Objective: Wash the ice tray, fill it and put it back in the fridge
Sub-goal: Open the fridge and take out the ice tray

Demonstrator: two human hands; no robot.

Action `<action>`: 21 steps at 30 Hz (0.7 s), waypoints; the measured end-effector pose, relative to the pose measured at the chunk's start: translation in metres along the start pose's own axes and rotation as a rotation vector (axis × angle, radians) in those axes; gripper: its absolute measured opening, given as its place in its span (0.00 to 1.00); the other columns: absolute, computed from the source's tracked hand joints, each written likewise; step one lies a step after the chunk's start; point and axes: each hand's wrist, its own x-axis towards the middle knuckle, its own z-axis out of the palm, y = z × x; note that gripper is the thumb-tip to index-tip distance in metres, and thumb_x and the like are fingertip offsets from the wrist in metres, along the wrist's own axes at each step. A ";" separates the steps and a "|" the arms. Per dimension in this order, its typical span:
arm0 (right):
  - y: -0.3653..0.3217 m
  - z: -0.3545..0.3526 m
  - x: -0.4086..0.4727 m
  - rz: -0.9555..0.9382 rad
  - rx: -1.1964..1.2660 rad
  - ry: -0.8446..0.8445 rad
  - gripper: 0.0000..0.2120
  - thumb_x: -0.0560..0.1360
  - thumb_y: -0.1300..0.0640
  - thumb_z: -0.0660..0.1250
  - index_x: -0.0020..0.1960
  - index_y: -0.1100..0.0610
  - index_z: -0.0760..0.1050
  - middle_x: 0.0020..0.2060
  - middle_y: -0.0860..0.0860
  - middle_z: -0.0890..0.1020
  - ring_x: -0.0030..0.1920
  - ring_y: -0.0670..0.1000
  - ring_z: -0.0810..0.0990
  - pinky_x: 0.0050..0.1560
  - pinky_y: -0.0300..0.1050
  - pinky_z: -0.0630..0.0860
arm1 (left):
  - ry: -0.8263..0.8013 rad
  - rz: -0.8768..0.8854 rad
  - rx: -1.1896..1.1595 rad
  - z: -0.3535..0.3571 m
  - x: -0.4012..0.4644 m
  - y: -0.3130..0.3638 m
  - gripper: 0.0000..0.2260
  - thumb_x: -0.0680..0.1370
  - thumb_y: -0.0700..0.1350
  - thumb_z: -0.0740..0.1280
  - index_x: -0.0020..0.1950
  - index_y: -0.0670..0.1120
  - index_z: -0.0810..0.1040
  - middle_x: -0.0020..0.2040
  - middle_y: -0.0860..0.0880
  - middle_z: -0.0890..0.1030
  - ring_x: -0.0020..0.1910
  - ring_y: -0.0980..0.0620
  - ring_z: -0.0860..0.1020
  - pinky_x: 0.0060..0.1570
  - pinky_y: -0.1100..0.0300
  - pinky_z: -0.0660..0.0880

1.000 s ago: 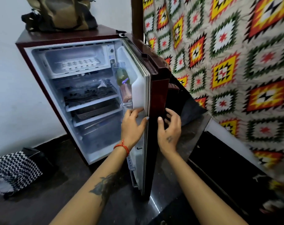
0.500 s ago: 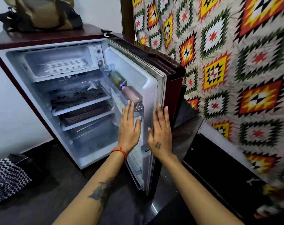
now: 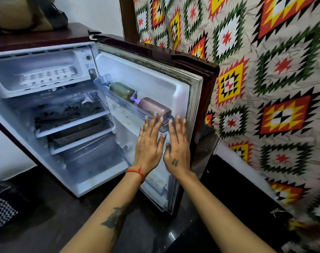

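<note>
White ice tray (image 3: 45, 77) sits in the fridge (image 3: 78, 125) freezer; left hand (image 3: 149, 143) and right hand (image 3: 177, 145) flat-fingered, empty.

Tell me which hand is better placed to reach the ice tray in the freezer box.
Left hand, probably: it is open and nearer the fridge interior, where the ice tray sits. The right hand is by the door's outer edge.

the fridge (image 3: 45, 42) stands on a dark glossy floor (image 3: 45, 212), door (image 3: 173, 88) swung open. a bag (image 3: 27, 13) sits on its top. the ice tray (image 3: 47, 76) lies in the freezer box at the top. lower shelves hold a patterned tray (image 3: 69, 112) and a basket (image 3: 78, 134). two bottles (image 3: 151, 108) lie in the door rack. a zigzag cloth (image 3: 2, 212) lies on the floor at left.
</note>
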 end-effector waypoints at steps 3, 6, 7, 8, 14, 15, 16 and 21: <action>0.013 0.001 0.012 0.052 0.040 -0.022 0.26 0.81 0.55 0.52 0.76 0.60 0.49 0.76 0.51 0.50 0.77 0.49 0.44 0.76 0.51 0.51 | -0.031 0.017 0.024 0.012 0.012 0.005 0.23 0.82 0.48 0.55 0.75 0.56 0.52 0.77 0.58 0.50 0.76 0.58 0.42 0.74 0.62 0.40; 0.030 0.000 0.022 0.089 0.074 -0.036 0.27 0.81 0.52 0.51 0.76 0.59 0.46 0.76 0.50 0.48 0.77 0.45 0.42 0.76 0.49 0.50 | -0.066 0.036 0.056 0.024 0.027 0.010 0.23 0.81 0.48 0.54 0.76 0.53 0.53 0.76 0.59 0.49 0.76 0.56 0.42 0.75 0.55 0.44; 0.036 -0.001 0.025 0.099 0.077 -0.041 0.27 0.81 0.52 0.51 0.76 0.58 0.46 0.76 0.49 0.48 0.76 0.44 0.41 0.76 0.48 0.49 | -0.082 0.042 0.066 0.027 0.031 0.013 0.24 0.81 0.48 0.53 0.77 0.53 0.53 0.76 0.58 0.48 0.76 0.55 0.42 0.75 0.55 0.44; 0.042 -0.002 0.029 0.106 0.078 -0.043 0.27 0.81 0.53 0.52 0.76 0.58 0.46 0.76 0.49 0.48 0.76 0.45 0.42 0.76 0.48 0.49 | -0.101 0.045 0.077 0.031 0.035 0.015 0.24 0.81 0.48 0.53 0.77 0.52 0.52 0.76 0.58 0.48 0.76 0.55 0.42 0.75 0.54 0.44; 0.070 -0.011 0.050 0.146 0.092 -0.059 0.29 0.79 0.62 0.57 0.76 0.59 0.50 0.76 0.50 0.50 0.77 0.52 0.49 0.76 0.44 0.48 | -0.150 0.049 0.054 0.050 0.061 0.023 0.25 0.81 0.50 0.54 0.77 0.51 0.53 0.78 0.54 0.51 0.76 0.54 0.42 0.76 0.52 0.47; 0.074 -0.012 0.054 0.147 0.082 -0.059 0.29 0.78 0.63 0.57 0.77 0.59 0.50 0.76 0.50 0.51 0.77 0.53 0.50 0.76 0.44 0.48 | -0.130 0.033 0.015 0.053 0.064 0.023 0.25 0.81 0.49 0.55 0.77 0.50 0.54 0.78 0.54 0.51 0.76 0.54 0.42 0.76 0.53 0.48; 0.078 -0.013 0.057 0.151 0.072 -0.061 0.30 0.78 0.64 0.58 0.77 0.59 0.50 0.76 0.50 0.51 0.77 0.52 0.50 0.76 0.45 0.49 | -0.095 -0.002 -0.025 0.056 0.065 0.023 0.25 0.81 0.48 0.57 0.77 0.49 0.55 0.78 0.54 0.51 0.76 0.54 0.43 0.75 0.56 0.48; 0.078 -0.011 0.063 0.239 0.149 0.004 0.32 0.77 0.60 0.61 0.77 0.58 0.51 0.76 0.52 0.57 0.76 0.50 0.55 0.74 0.43 0.52 | 0.052 -0.272 -0.073 0.054 0.052 0.006 0.23 0.81 0.50 0.58 0.75 0.46 0.62 0.78 0.48 0.55 0.77 0.48 0.53 0.75 0.53 0.53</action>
